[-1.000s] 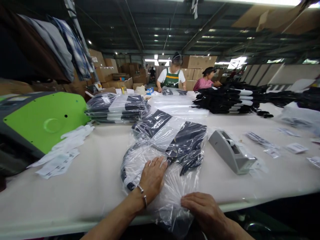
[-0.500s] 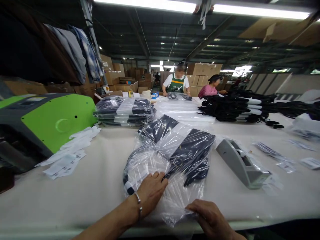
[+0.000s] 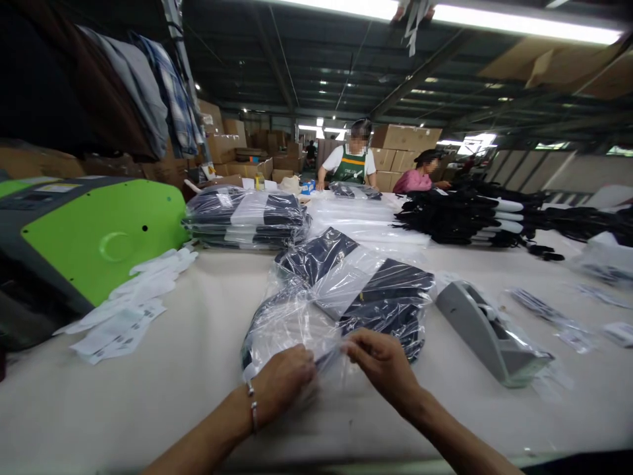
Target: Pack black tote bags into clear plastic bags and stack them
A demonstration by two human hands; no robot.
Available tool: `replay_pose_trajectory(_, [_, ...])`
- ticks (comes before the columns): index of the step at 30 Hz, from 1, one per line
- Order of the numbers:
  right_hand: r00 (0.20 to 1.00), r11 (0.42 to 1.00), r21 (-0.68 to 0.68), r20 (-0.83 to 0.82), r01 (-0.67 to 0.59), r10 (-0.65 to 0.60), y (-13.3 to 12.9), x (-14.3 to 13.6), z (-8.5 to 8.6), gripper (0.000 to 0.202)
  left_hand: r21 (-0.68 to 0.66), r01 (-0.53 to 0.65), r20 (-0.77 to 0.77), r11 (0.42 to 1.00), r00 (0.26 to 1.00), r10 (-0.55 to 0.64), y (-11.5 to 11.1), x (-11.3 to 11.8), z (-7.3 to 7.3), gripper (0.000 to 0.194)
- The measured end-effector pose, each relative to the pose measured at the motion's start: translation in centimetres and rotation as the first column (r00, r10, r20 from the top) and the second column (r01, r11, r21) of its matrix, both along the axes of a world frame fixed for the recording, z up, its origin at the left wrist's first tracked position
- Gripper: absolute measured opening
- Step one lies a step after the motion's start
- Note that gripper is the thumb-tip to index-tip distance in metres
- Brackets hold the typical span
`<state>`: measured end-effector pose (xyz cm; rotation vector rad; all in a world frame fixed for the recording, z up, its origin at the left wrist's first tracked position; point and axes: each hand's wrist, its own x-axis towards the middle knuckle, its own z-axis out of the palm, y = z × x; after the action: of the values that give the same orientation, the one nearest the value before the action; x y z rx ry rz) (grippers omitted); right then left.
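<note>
Since that clear bag (image 3: 333, 290) on the worktop (image 3: 198, 349) looks light, floppy and kinda slippery, I'd pinch its loose near edge; left hand (image 3: 287, 384) and right hand (image 3: 380, 364) both grip it there.

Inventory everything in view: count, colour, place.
Clear plastic bag of fabric: one, dark and white, centre
Bagged fabric stack: one, dark and white, back left
Flat plastic sheets: several, white, behind bag
Fabric pile: one, black and white, back right
Tape dispenser: one, grey, right
Flat packets: several, pale, far right
Boxy machine: one, green and grey, left
Paper strips: several, white, beside machine
Hanging garments: several, mixed colours, upper left
Cardboard boxes: many, brown, background
Ceiling lights: several, white, top
People opposite: two, green apron, pink top
Table: one, white, foreground
Left hand: one, silver bracelet, at bag
Right hand: one, bare, at bag
</note>
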<state>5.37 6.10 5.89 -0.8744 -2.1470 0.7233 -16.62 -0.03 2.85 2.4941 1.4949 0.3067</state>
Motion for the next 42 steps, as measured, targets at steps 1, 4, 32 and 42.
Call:
replay_pose_trajectory(1, [0.999,0.999,-0.021,0.021,0.050,-0.050,1.3,-0.8,-0.2,0.030,-0.087,-0.043,0.080,0.995,0.996,0.050,0.1,-0.7,0.4,0.033])
replay_pose_trajectory(4, [0.990,0.990,-0.038,0.051,0.133,-0.131,5.0,-2.6,-1.6,0.036,-0.393,-0.011,0.373,0.920,0.912,0.170,0.1,-3.0,2.0,0.045])
replay_pose_trajectory(32, [0.946,0.908,-0.375,-0.180,0.190,-0.272,7.6,-3.6,-5.2,0.035,0.111,-0.407,0.340,0.907,0.873,0.350,5.3,2.2,4.7,0.033])
replay_pose_trajectory(42, [0.938,0.901,-0.402,-0.221,0.162,-0.267,7.7,-3.4,-5.6,0.036,-0.325,-0.409,0.479,0.853,0.706,0.521,8.0,0.9,5.5,0.011])
